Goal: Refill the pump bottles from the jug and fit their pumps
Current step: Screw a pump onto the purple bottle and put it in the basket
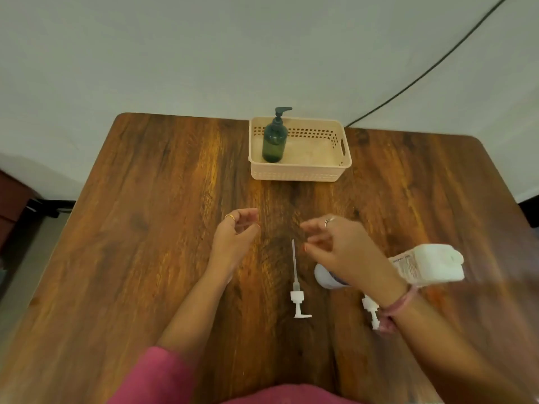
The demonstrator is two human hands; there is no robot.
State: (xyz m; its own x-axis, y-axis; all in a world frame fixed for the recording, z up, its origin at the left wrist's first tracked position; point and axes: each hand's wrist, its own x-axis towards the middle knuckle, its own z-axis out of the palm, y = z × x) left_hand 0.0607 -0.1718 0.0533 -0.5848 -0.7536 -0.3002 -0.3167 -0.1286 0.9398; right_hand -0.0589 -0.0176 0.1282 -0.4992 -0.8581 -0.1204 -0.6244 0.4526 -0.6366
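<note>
pump bottle (274, 141) in basket (300, 170) behind, loose pump (297, 293) left of jug (428, 265)

Green bottle (274, 142) in basket (300, 172), hands empty, pump (297, 290) on table (145, 228)

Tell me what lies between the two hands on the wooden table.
Head view: the white pump lies there, its tube tip between left hand and right hand.

Both bare forearms reach forward, side by side. The left hand (234, 231) is held with its fingers (248, 215) loosely curled and holds nothing; a ring sits on one finger. The right hand (338, 246) is blurred, fingers loosely bent toward the left, empty, also ringed, with a pink band at the wrist.
</note>
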